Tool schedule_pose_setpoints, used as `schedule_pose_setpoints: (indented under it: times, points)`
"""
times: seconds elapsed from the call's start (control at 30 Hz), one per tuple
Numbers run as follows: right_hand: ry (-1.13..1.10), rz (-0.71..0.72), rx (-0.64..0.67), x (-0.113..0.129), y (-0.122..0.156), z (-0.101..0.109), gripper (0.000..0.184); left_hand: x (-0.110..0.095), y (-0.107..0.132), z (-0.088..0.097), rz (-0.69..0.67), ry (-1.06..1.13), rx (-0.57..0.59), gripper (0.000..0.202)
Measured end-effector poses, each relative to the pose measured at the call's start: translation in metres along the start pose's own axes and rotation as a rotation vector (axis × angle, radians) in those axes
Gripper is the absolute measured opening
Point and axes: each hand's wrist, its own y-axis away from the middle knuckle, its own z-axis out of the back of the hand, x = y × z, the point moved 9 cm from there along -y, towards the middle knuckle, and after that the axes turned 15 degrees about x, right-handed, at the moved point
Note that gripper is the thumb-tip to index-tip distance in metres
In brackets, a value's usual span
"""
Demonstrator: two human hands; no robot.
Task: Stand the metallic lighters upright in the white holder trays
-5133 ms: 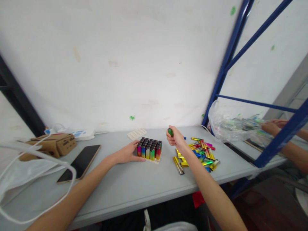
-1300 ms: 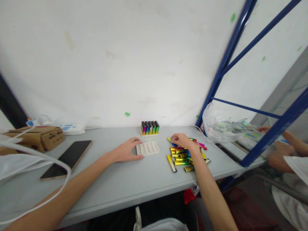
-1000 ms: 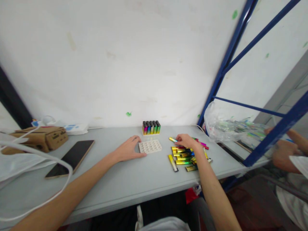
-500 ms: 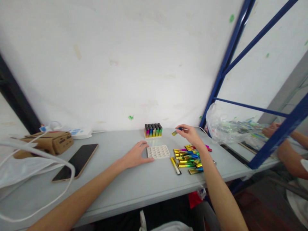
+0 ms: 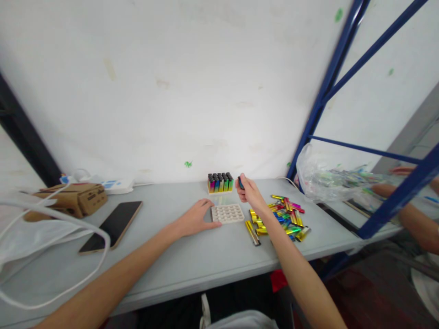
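My right hand [image 5: 251, 194] is closed around a lighter [image 5: 241, 183], raised above the table beyond the white tray; the hand hides most of the lighter. My left hand [image 5: 197, 218] rests at the left edge of that white tray [image 5: 227, 214], thumb and fingers apart. Rows of round hollows show in the tray. Behind it stands a second tray packed with upright lighters [image 5: 220, 183], black tops up and bodies in metallic rainbow colours. A loose pile of shiny lighters [image 5: 284, 219] lies under and right of my right forearm. One lighter [image 5: 253, 233] lies apart, nearer me.
On the left are a phone [image 5: 115, 226], a cardboard box [image 5: 77, 200], a white power strip [image 5: 118, 185] and a looping white cable [image 5: 99, 228]. A blue metal frame [image 5: 317, 100] and a plastic bag [image 5: 318, 180] stand right, near another person's arms [image 5: 414, 219].
My right hand has moved left with the lighter and turned it more upright, uncovering more of the pile. My left hand stays beside the white tray.
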Motion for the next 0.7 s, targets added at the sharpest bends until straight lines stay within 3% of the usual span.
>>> schedule_pose_setpoints:
  times: [0.13,0.3,0.47,0.7]
  points:
    - [0.304,0.001,-0.092,-0.001,0.003,0.006,0.065,0.001,0.000,-0.001,0.007,0.006,0.014,0.064]
    - [0.611,0.063,-0.184,0.011,0.009,0.007,0.054,0.003,0.000,-0.002,0.037,0.000,0.034,0.066]
    - [0.725,0.085,-0.186,0.015,0.009,0.004,0.041,0.000,0.000,-0.001,0.043,-0.015,0.036,0.064]
    - [0.792,0.091,-0.118,0.014,0.008,-0.003,0.046,-0.003,0.002,0.003,0.053,-0.071,-0.010,0.060]
